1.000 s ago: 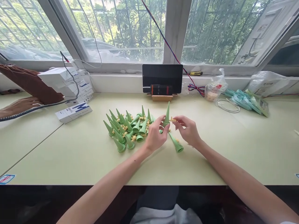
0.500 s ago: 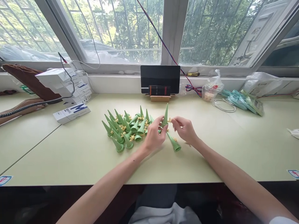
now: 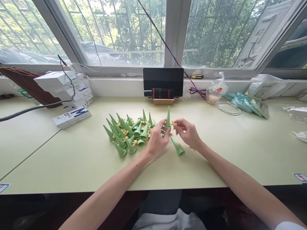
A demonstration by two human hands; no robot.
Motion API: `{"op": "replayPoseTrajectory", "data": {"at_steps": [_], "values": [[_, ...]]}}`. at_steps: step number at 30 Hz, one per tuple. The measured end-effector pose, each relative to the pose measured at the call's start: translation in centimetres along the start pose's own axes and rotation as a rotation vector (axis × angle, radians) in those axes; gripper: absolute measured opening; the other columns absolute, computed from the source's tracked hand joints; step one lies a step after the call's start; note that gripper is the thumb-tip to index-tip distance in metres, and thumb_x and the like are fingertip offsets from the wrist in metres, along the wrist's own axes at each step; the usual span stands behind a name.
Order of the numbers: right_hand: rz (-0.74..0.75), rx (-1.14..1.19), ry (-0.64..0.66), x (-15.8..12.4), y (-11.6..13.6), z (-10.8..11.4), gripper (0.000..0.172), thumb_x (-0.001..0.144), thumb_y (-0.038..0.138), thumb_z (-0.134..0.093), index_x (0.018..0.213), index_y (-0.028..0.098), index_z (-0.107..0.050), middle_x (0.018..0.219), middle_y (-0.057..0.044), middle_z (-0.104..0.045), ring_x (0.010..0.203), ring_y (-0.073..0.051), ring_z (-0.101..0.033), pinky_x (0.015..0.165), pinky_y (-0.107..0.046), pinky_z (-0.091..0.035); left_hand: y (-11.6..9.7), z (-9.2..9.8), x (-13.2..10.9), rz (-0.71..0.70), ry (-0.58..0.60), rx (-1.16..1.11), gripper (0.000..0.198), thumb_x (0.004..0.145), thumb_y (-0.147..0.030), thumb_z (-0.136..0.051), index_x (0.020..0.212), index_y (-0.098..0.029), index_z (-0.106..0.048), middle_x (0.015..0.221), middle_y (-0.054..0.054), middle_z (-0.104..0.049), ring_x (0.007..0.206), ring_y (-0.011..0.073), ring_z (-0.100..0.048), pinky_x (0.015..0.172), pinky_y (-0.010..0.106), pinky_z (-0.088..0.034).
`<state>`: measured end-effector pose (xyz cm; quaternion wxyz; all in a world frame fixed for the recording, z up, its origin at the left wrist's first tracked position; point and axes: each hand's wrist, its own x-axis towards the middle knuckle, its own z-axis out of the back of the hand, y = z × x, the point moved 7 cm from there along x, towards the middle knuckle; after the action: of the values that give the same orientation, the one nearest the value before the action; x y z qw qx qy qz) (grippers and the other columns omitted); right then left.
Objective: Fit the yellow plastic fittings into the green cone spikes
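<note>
My left hand (image 3: pixel 157 139) is closed around the base of a green plastic watering spike (image 3: pixel 168 117), its pointed tip up. A small yellow valve piece (image 3: pixel 173 123) sticks out at the side of that spike. The fingers of my right hand (image 3: pixel 190 132) pinch at this yellow piece; whether it is seated in the spike I cannot tell. Below my hands a single green spike (image 3: pixel 178 147) with a yellow piece lies on its side. To the left of my left hand is a pile of green spikes (image 3: pixel 130 129), many with yellow pieces, some upright and some lying.
Behind my hands a phone (image 3: pixel 163 93) leans on a dark tablet (image 3: pixel 163 76). White boxes (image 3: pixel 72 117) stand at the left. A plastic bag (image 3: pixel 217 91), a coiled white cable (image 3: pixel 227 108) and teal packets (image 3: pixel 240 102) lie at the back right of the table (image 3: pixel 240 143).
My right fingertips have shifted slightly at the yellow piece, and more of it now shows. The spike stays in my left hand. The whole view has moved a little.
</note>
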<state>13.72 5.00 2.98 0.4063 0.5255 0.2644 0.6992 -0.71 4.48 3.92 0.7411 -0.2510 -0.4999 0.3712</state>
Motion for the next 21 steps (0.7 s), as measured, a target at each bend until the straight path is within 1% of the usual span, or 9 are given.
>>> {"op": "replayPoseTrajectory", "data": {"at_steps": [3,8,11,15,19,21], "values": [[-0.01,-0.003,0.004,0.04,0.03,0.04,0.022,0.093,0.04,-0.056,0.096,0.019,-0.061,0.081,-0.002,-0.063,0.058,-0.011,-0.058,0.055,-0.026,-0.052,0.02,-0.08,-0.11,0.006,0.01,0.002,0.031,0.091,-0.023,-0.055,0.122,-0.018,-0.054,0.11,0.009,-0.067,0.083,0.0155,-0.066,0.073,0.029,-0.058],[-0.002,-0.027,-0.007,0.08,0.11,0.2,0.024,0.094,0.041,-0.054,0.095,0.019,-0.064,0.082,-0.004,-0.065,0.058,-0.012,-0.058,0.057,-0.028,-0.054,0.0,-0.1,-0.18,0.012,0.009,0.005,0.032,0.091,-0.024,-0.054,0.122,-0.018,-0.054,0.108,0.009,-0.067,0.084,0.016,-0.066,0.073,0.03,-0.058],[0.015,-0.039,-0.02,0.11,0.08,0.29,0.026,0.093,0.042,-0.055,0.094,0.019,-0.066,0.087,-0.005,-0.066,0.059,-0.012,-0.058,0.058,-0.028,-0.055,0.05,-0.14,-0.13,0.016,0.008,0.004,0.031,0.091,-0.023,-0.055,0.121,-0.018,-0.054,0.11,0.009,-0.067,0.083,0.0157,-0.067,0.073,0.029,-0.058],[0.018,-0.037,-0.034,0.08,0.04,0.34,0.027,0.092,0.043,-0.056,0.097,0.02,-0.067,0.094,-0.007,-0.067,0.058,-0.012,-0.058,0.057,-0.029,-0.055,0.04,-0.22,-0.1,0.013,0.006,-0.006,0.032,0.09,-0.023,-0.056,0.122,-0.018,-0.053,0.107,0.008,-0.068,0.082,0.0157,-0.068,0.073,0.029,-0.058],[-0.005,-0.032,-0.033,-0.05,-0.07,0.31,0.027,0.09,0.043,-0.059,0.105,0.02,-0.063,0.09,-0.005,-0.066,0.057,-0.012,-0.059,0.057,-0.029,-0.055,-0.11,-0.24,-0.08,0.008,0.013,-0.01,0.032,0.091,-0.023,-0.055,0.123,-0.018,-0.053,0.106,0.008,-0.068,0.082,0.0154,-0.067,0.073,0.029,-0.058],[-0.01,-0.017,-0.037,-0.08,-0.12,0.34,0.027,0.09,0.042,-0.06,0.105,0.02,-0.061,0.09,-0.004,-0.066,0.058,-0.012,-0.059,0.056,-0.028,-0.054,-0.12,-0.22,-0.05,0.009,0.013,-0.011,0.032,0.091,-0.023,-0.054,0.123,-0.019,-0.053,0.107,0.008,-0.068,0.082,0.0154,-0.067,0.075,0.029,-0.057]]}}
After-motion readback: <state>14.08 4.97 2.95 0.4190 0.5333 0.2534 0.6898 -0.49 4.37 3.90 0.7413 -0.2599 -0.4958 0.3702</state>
